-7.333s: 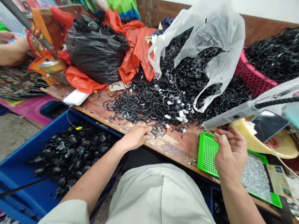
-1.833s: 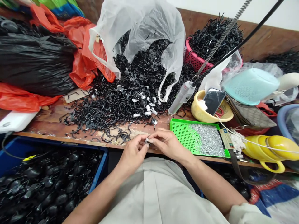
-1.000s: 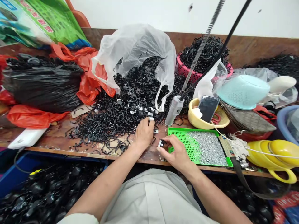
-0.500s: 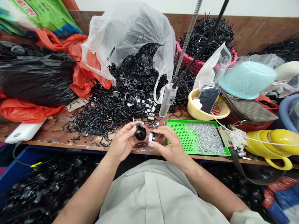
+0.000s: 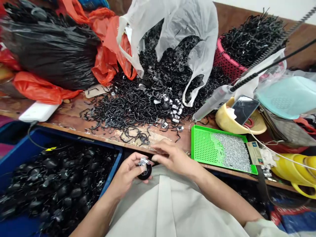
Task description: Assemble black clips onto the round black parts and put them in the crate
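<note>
My left hand is closed on a round black plastic part, held in front of my shirt just below the table edge. A small white and silver piece sits on top of that part. Beside it is my right hand, with fingers apart and nothing visible in them. Its fingertips come close to the part; whether they touch it I cannot tell. Beyond the hands, small white-and-black pieces and a heap of thin black strips lie on the wooden table.
A grey hanging screwdriver tilts over the table. At right are a green tray of small metal screws and a yellow bowl with a phone. A blue bin of black parts stands at lower left. A white plastic bag spills black pieces.
Both hands have come off the tabletop towards my body. The white piece has left my right hand and now sits on the black part. The screwdriver has swung into a tilt; the view has shifted.
</note>
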`<state>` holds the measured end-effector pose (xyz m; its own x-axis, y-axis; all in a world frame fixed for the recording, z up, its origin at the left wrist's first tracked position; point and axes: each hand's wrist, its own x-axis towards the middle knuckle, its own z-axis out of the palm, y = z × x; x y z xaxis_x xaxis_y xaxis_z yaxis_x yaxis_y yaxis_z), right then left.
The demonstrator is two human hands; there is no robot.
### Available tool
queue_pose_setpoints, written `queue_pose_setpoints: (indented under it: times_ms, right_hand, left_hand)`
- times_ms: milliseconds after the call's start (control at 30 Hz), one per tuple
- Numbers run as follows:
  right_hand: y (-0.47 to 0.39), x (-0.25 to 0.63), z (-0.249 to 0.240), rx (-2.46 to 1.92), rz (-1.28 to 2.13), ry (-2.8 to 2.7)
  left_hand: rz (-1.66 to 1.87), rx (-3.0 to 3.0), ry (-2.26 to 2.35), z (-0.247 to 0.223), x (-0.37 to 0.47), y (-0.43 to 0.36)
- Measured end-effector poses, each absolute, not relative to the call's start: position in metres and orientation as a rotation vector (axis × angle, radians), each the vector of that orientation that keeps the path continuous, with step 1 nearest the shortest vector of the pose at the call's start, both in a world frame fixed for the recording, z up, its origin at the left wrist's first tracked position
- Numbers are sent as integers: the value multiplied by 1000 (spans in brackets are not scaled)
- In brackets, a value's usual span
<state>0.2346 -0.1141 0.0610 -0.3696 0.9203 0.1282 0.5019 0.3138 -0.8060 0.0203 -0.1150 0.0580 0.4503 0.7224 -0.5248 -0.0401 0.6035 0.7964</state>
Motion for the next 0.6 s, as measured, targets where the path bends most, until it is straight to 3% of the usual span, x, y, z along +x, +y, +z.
queue_pose_setpoints:
  times_ms: [433,600]
  right_hand:
    - [-59,214,54,-1962,424,-2194]
    - [-66,215,58,-1717,386,-2207]
  left_hand:
    - [586,971,986,69,24,-73]
    - [675,1014,1048,71,17,-69]
